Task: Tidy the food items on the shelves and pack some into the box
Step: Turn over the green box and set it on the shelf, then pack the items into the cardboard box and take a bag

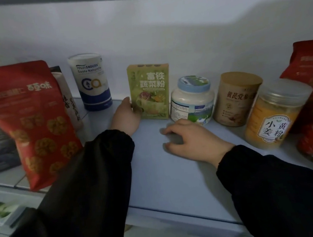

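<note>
The left hand (125,116) clamps the upright green cardboard box (150,93), far on the white shelf (157,167); the right hand (189,136) rests nearby, loose and empty. This looks like the tidying step. The next move is to lift the box without bumping the white plastic jar (193,102).

The left arm, dark-sleeved, is reaching from 7 o'clock toward 1 o'clock. The left grip (126,118) is pinching the green box (151,91) at its 9 o'clock edge, thumb in front and fingers hidden. The right arm is extending from 4 o'clock, with the right grip (189,138) resting palm-down, its fingers loosely curled and pointing toward 9 o'clock.
</note>
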A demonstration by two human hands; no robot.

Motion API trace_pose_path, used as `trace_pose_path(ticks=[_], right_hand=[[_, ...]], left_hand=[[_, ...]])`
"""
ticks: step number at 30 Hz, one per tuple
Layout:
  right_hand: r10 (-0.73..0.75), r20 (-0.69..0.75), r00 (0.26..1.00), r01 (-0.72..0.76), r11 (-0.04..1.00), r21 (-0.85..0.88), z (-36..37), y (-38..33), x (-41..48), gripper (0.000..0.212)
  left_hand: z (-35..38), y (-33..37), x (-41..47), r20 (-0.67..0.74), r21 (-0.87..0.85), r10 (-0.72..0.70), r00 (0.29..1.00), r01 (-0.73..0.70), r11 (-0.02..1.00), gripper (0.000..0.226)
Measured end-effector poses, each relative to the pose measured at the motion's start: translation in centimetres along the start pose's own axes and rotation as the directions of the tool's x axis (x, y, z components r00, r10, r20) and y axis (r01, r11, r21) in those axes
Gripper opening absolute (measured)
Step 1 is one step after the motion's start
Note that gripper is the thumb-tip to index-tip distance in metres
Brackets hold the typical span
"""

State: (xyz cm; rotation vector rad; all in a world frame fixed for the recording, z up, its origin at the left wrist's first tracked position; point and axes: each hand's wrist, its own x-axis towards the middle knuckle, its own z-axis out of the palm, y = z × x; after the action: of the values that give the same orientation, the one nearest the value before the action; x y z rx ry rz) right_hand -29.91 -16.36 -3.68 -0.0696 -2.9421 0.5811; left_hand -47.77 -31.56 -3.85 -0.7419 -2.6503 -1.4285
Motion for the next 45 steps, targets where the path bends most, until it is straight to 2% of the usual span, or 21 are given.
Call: trace_pose_path(ticks=[4,7,8,10,12,16,17,19,21,22,24,25,26,29,34,39,43,45], right_hand=[[-0.084,0.099,0.992,0.085,0.996,-0.008,0.1,-0.5,-0.1,0.062],[-0.098,0.149,0.984,0.107,0.993,-0.054,-0.1,-1.0,0.0,0.070],[-0.096,0.162,0.982,0.108,0.992,-0.065,-0.1,-1.1,0.0,0.073],[-0.083,0.195,0.977,0.101,0.991,-0.086,-0.1,-1.3,-0.1,0.078],[-0.086,0.222,0.971,0.113,0.987,-0.112,0.2,-1.8,-0.3,0.081],[-0.138,0.258,0.956,0.184,0.969,-0.164,0.8,-4.1,-0.2,0.079],[-0.153,0.271,0.950,0.204,0.964,-0.170,1.0,-4.8,0.0,0.077],[-0.190,0.298,0.936,0.249,0.952,-0.177,1.4,-6.0,0.3,0.074],[-0.222,0.311,0.924,0.287,0.940,-0.183,1.8,-7.1,0.6,0.072],[-0.235,0.313,0.920,0.302,0.935,-0.184,2.0,-7.6,0.8,0.071],[-0.256,0.309,0.916,0.321,0.929,-0.181,2.4,-8.6,1.2,0.069],[-0.262,0.309,0.914,0.326,0.929,-0.177,2.5,-9.0,1.3,0.068],[-0.267,0.312,0.912,0.330,0.928,-0.172,2.6,-9.3,1.5,0.068],[-0.276,0.315,0.908,0.335,0.930,-0.153,2.7,-9.4,1.6,0.066],[-0.304,0.312,0.900,0.354,0.928,-0.117,2.7,-8.5,1.6,0.066],[-0.312,0.301,0.901,0.355,0.930,-0.098,2.5,-8.5,1.6,0.065],[-0.322,0.293,0.900,0.356,0.932,-0.070,2.3,-8.6,1.4,0.063],[-0.325,0.253,0.911,0.336,0.942,0.000,2.7,-8.3,1.7,0.065]], left_hand=[[0.0,0.3,-1.9,0.032,0.251,-0.067,0.997,0.057,0.966,0.031],[-0.1,1.2,-4.3,0.153,0.603,-0.116,0.982,0.000,0.797,0.052],[-0.2,1.5,-5.2,0.181,0.669,-0.128,0.975,-0.026,0.742,0.058],[-0.6,1.9,-7.2,0.221,0.707,-0.129,0.967,-0.068,0.704,0.059],[-1.2,2.1,-9.5,0.230,0.690,-0.085,0.969,-0.101,0.717,0.054],[-3.4,2.1,-14.4,0.192,0.522,-0.003,0.981,-0.100,0.847,0.038],[-4.2,1.8,-15.5,0.142,0.476,0.060,0.988,-0.122,0.871,0.029],[-6.1,1.1,-17.4,-0.061,0.395,0.204,0.977,-0.164,0.904,0.020],[-8.2,0.6,-19.1,-0.345,0.305,0.264,0.901,-0.158,0.939,0.019],[-9.2,0.4,-19.9,-0.499,0.258,0.244,0.832,-0.126,0.958,0.016],[-10.8,-0.5,-20.8,-0.744,0.131,0.114,0.659,-0.023,0.991,0.010],[-11.4,-0.9,-20.9,-0.798,0.052,0.028,0.602,0.022,0.998,0.015],[-11.8,-1.3,-20.8,-0.801,-0.037,-0.069,0.595,0.067,0.997,0.024],[-12.4,-1.5,-20.0,-0.623,-0.291,-0.314,0.717,0.161,0.943,0.059],[-12.7,-2.5,-17.8,-0.543,-0.289,-0.378,0.750,0.256,0.923,0.090],[-12.5,-2.8,-16.6,-0.449,-0.272,-0.397,0.801,0.300,0.914,0.077],[-12.1,-2.6,-16.6,-0.409,-0.320,-0.365,0.836,0.242,0.916,0.062],[-11.6,-2.2,-16.6,-0.371,-0.341,-0.322,0.871,0.195,0.920,0.061]])
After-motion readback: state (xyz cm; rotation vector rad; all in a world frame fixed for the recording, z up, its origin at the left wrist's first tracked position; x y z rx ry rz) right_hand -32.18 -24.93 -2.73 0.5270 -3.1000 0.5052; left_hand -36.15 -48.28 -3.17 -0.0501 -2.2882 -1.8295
